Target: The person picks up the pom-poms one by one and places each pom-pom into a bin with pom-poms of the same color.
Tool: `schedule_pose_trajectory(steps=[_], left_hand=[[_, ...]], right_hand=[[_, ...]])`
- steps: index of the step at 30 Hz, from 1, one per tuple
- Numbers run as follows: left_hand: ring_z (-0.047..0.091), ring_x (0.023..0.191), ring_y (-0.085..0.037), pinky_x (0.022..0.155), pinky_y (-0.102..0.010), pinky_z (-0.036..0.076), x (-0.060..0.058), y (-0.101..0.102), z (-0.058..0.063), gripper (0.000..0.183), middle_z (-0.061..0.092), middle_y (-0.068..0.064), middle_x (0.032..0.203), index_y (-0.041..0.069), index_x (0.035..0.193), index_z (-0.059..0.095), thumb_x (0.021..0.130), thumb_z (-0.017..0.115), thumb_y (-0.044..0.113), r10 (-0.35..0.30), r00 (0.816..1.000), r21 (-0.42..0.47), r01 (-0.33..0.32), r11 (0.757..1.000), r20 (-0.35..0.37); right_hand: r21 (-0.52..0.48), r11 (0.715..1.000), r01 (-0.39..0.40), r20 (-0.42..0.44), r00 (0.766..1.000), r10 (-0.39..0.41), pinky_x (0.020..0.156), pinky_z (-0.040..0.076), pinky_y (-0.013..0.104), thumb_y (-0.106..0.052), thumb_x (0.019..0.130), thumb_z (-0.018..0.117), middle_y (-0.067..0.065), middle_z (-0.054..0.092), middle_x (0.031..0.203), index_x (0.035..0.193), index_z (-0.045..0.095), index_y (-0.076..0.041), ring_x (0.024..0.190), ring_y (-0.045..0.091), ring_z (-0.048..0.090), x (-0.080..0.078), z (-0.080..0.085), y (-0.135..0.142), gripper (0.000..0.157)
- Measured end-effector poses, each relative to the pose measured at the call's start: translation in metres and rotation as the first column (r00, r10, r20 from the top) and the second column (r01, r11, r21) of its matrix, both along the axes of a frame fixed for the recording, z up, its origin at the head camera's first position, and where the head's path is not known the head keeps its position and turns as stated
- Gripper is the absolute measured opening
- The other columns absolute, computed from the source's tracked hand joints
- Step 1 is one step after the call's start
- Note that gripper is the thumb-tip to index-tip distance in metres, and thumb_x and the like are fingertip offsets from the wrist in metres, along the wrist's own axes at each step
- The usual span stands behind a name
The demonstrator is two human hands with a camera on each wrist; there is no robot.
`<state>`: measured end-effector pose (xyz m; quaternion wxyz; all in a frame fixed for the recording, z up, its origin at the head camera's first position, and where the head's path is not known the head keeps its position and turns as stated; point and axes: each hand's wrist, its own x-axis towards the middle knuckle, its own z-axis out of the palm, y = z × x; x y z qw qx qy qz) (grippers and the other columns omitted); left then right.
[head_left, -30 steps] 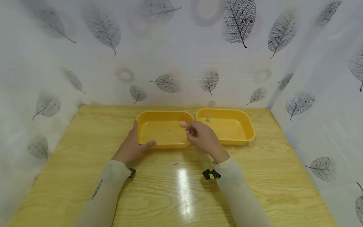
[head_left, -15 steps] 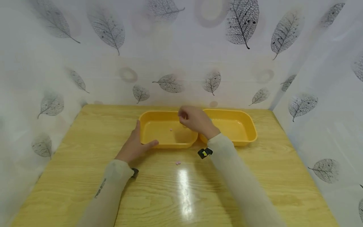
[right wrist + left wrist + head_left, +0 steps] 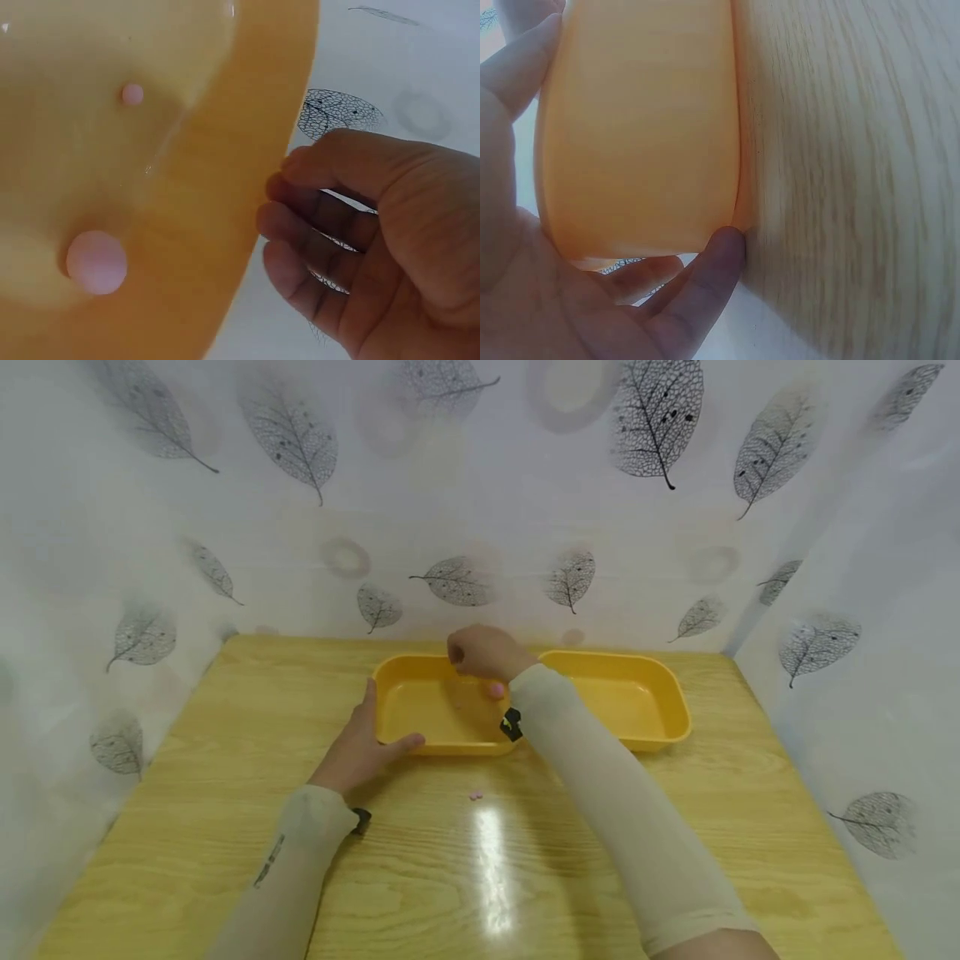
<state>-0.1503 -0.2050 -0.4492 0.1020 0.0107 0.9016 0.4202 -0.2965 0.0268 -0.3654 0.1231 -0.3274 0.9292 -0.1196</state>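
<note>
My left hand point(image 3: 360, 747) grips the left end of a yellow plastic tray point(image 3: 442, 749), thumb along the front rim and fingers around the short side. Over the tray's back rim is my right hand point(image 3: 483, 652), its fingers curled and the thumb tip meeting the index finger; nothing shows between them. Inside the tray lie a larger pink ball point(image 3: 97, 262) near the right end and a small pink ball point(image 3: 133, 94) nearer the middle. Two tiny pink pieces point(image 3: 476, 795) sit on the table in front of the tray.
A second yellow tray point(image 3: 637, 743) stands to the right, partly covered by my right sleeve point(image 3: 592, 768). The wooden table point(image 3: 420, 893) is bounded at the back and sides by a white leaf-patterned curtain point(image 3: 480, 510).
My right hand has moved left and back, from the gap between the trays to the left tray's back rim. The left hand keeps its grip. The view has shifted slightly.
</note>
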Motion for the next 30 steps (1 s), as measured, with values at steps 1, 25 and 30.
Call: schedule_pose_trajectory(steps=[1, 25, 30], left_hand=[[0.015, 0.156, -0.043, 0.123, -0.062, 0.02, 0.0, 0.001, 0.0, 0.127, 0.001, -0.019, 0.172, 0.024, 0.162, -0.023, 0.088, 0.072, 0.067, -0.002, 1.0, 0.003, 0.002, 1.0, -0.005], [0.015, 0.156, -0.043, 0.123, -0.062, 0.019, 0.001, 0.006, 0.004, 0.128, 0.003, -0.019, 0.172, 0.022, 0.163, -0.02, 0.087, 0.072, 0.067, 0.007, 1.0, -0.015, -0.007, 1.0, -0.02], [0.015, 0.156, -0.041, 0.123, -0.061, 0.02, 0.001, 0.003, 0.002, 0.128, 0.002, -0.017, 0.173, 0.022, 0.163, -0.02, 0.087, 0.072, 0.068, 0.017, 1.0, -0.016, -0.018, 1.0, -0.012]], right_hand=[[0.026, 1.0, -0.011, 0.008, 1.0, 0.011, 0.09, 0.051, 0.036, -0.008, 0.091, 0.069, 0.002, 0.069, 0.106, 0.102, 0.07, -0.013, 0.097, 0.021, 0.06, -0.001, -0.001, -0.001, 0.012], [0.311, 0.95, -0.022, 0.351, 0.932, -0.093, 0.046, 0.033, 0.024, -0.017, 0.091, 0.077, -0.004, 0.049, 0.058, 0.077, 0.073, -0.013, 0.051, 0.01, 0.041, -0.013, -0.026, -0.011, 0.015], [0.258, 0.963, -0.071, 0.336, 0.942, -0.02, 0.046, 0.031, 0.024, -0.011, 0.088, 0.074, -0.005, 0.047, 0.056, 0.082, 0.075, -0.009, 0.049, 0.01, 0.041, -0.012, -0.025, -0.012, 0.007]])
